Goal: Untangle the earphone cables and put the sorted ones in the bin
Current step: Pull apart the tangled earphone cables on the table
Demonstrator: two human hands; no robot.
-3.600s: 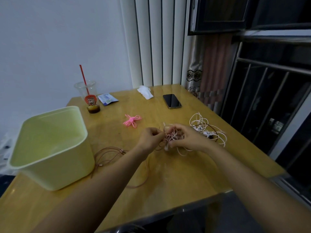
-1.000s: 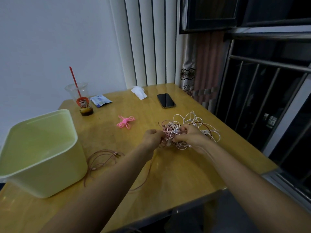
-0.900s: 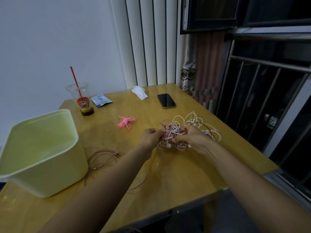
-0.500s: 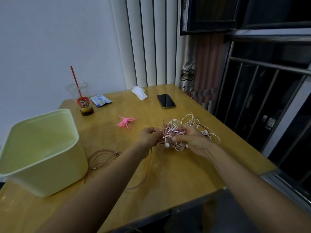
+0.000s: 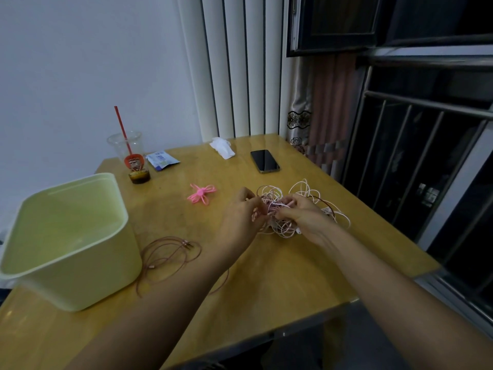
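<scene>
Left hand (image 5: 241, 212) and right hand (image 5: 301, 217) are both pinching strands of the white-and-pink earphone tangle (image 5: 269, 202), fingers curled on the cables, working it on the wooden table (image 5: 280, 276). A brown earphone cable (image 5: 188, 244) is lying loose beside the pale green bin (image 5: 80, 276), and a tied pink cable (image 5: 201, 193) is sitting apart. The bin is showing nothing inside, so the binning looks not yet begun.

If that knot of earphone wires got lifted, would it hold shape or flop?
Probably floppy: the tangle is thin loops sagging onto the table. Likely light, and it would lift as one clump, since strands cross everywhere between the left hand and right hand pinching it.
</scene>
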